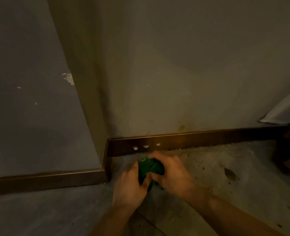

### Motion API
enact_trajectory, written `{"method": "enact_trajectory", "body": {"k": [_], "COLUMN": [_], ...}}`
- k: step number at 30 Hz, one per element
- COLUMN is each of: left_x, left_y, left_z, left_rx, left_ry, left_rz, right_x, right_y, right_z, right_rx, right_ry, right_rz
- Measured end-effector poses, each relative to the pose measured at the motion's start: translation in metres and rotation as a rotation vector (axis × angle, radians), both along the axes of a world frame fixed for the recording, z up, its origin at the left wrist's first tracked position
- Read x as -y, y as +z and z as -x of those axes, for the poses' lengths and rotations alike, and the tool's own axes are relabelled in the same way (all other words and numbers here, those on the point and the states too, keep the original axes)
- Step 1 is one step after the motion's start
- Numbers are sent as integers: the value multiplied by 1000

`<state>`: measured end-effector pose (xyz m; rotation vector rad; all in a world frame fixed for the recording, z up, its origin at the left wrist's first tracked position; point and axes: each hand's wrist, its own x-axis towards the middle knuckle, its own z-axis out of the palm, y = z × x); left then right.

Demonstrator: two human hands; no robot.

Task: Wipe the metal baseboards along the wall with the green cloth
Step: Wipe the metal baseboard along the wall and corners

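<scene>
From the head camera, looking down into a dim corner, the green cloth [150, 168] sits bunched into a ball between both hands, above the floor [209, 176] and just in front of the metal baseboard [200, 142] that runs along the right-hand wall. The left hand [129, 186] cups it from below and from the left; the right hand [170, 169] closes over it from the right and from above. Both sets of fingers are curled around the fabric and grasping it — only a patch of green shows between them, with a little more peeking out under the right palm. The hands are blurred, so how tightly each finger presses cannot be told.

The cloth looks soft, light and limp: it should crumple to whatever shape the hand gives it and will not slip or break. It would probably handle best gathered into a pad in one palm, fingers spread behind it, so that a flat face of fabric meets the metal rather than a loose tail.

The cloth is near the baseboard but not touching it. Three pale blobs [145, 147] stick to the strip just above the hands, and dark specks lie along its foot — likely the first spots to wipe. A second stretch of baseboard [43, 180] runs off to the left past the corner, well apart from the cloth.
</scene>
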<state>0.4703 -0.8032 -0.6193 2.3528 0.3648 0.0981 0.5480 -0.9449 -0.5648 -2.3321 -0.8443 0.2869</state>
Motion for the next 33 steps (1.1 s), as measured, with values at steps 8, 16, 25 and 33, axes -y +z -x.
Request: {"method": "enact_trajectory", "body": {"k": [8, 16, 25, 33], "left_x": [-9, -6, -5, -8], "left_y": [-36, -78, -75, -67], "left_z": [26, 41, 38, 42], "left_rx": [-173, -178, -177, -190], "left_ry": [-158, -144, -109, -133], "left_rz": [-378, -408, -448, -460], "right_x": [2, -34, -70, -47], "right_y": [-1, -38, -84, -82], "right_z": [-2, -23, -74, -81], "right_rx": [599, 913, 1225, 1286], "right_ry": [347, 663, 812, 796], "right_rz": [436, 444, 544, 698]}}
